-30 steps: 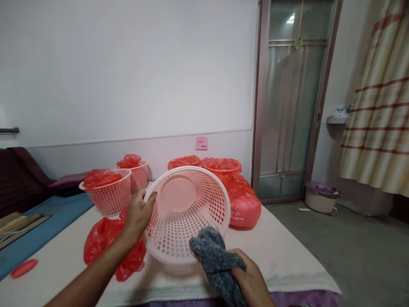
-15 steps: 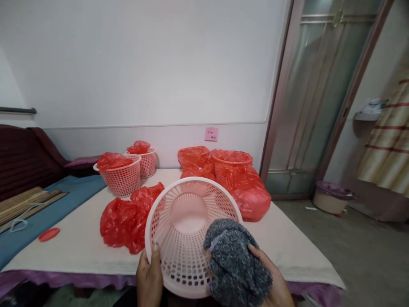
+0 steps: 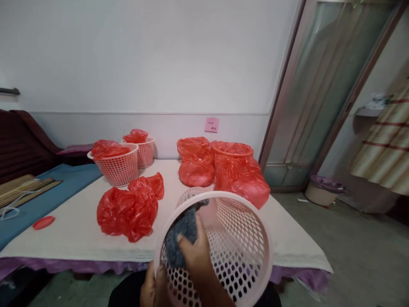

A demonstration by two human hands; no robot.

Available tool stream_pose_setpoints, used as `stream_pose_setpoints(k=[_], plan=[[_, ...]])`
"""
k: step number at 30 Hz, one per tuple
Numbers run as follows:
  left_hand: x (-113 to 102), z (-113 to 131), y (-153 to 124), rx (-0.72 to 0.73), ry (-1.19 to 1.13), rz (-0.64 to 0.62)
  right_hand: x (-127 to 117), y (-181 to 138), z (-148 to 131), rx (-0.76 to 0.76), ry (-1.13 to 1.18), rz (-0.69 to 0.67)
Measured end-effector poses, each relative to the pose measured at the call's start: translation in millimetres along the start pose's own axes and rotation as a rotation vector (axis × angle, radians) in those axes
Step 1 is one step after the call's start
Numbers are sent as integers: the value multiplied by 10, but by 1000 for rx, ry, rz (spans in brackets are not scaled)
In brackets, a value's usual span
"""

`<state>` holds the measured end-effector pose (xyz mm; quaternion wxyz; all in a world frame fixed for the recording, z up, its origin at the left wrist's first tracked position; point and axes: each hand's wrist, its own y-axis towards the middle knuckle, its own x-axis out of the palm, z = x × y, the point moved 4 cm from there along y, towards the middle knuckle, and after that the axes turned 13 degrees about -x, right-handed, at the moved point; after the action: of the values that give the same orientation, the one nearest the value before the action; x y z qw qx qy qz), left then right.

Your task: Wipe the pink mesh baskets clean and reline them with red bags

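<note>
A pale pink plastic basket (image 3: 246, 238) with a mesh wall is tilted so that its mouth faces me. My left hand (image 3: 154, 283) grips its rim at the lower left. Reaching inside the basket, my right hand (image 3: 194, 247) holds a dark grey speckled cloth (image 3: 182, 238) against the left inner wall. Part of the cloth is hidden behind my fingers. Left of the basket, a crumpled red plastic bag (image 3: 129, 209) lies on the white-covered table (image 3: 79, 238).
Two pink baskets (image 3: 119, 168) with red bags in them stand at the back left. At the back right is a red-bag-lined basket (image 3: 232, 155) among filled red bags (image 3: 251, 187). A red oval piece (image 3: 44, 222) lies at the left. A bin (image 3: 322, 189) stands on the floor.
My right hand has carried the cloth from the basket's right side into it, against the left inner wall. The basket has shifted right and turned. My view has moved slightly.
</note>
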<state>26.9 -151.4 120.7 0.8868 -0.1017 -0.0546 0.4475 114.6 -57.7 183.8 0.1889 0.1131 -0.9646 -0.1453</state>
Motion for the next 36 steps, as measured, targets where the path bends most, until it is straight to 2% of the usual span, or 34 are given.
stream_pose_setpoints(k=[4, 6, 9, 12, 15, 18, 21, 23, 24, 26, 27, 29, 31, 32, 34, 36], plan=[[-80, -8, 73, 66, -27, 30, 152, -301, 136, -284, -575, -470], [-131, -44, 134, 37, 12, 48, 101, -402, 210, -319, -781, -681], [-180, -75, 211, -19, 39, 54, -86, -460, 327, -317, -1096, -877], [-182, -55, 234, -10, 51, 62, -296, -450, 363, -359, -1351, -972], [-146, -32, 205, 11, 64, 59, -512, -346, 291, -294, -1532, -978], [-92, -16, 153, 34, 49, 29, -663, -173, 144, -160, -1487, -831], [-51, -9, 124, 39, 6, -11, -627, -112, 38, -117, -1016, -576], [-38, 1, 127, 46, -25, -43, -520, -207, 55, -119, -698, -444], [-32, 7, 133, 48, -34, -69, -455, -288, 89, -130, -619, -409], [-21, 11, 147, 31, -40, -129, -329, -467, 169, -217, -674, -415], [-21, 7, 151, 18, -40, -144, -273, -547, 219, -263, -754, -482], [-34, -9, 149, 5, -36, -131, -234, -647, 337, -280, -952, -707], [-47, -42, 132, 15, -9, -91, -362, -617, 428, -200, -1170, -867], [-45, -62, 119, 28, 12, -81, -480, -552, 444, -147, -1267, -882], [-23, -97, 93, 63, 48, -93, -750, -357, 413, -66, -1355, -779], [-1, -109, 76, 95, 60, -99, -989, -145, 348, -1, -1175, -582]])
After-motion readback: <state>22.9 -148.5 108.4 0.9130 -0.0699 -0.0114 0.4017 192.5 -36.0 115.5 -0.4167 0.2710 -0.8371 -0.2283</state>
